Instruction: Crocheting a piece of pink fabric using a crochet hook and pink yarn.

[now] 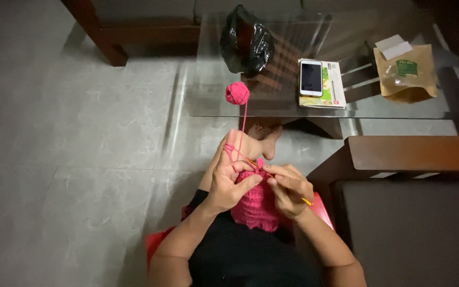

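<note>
pink crochet piece (256, 207) pinched by left hand (229, 178), right hand (289, 190) gripping hook (306, 201).

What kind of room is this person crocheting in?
Most likely a home living room: a glass coffee table with a phone on it, dark cushioned wooden seating, and a grey tiled floor.

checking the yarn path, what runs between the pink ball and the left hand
In the head view, one pink strand hangs from the yarn ball to the left hand.
</note>
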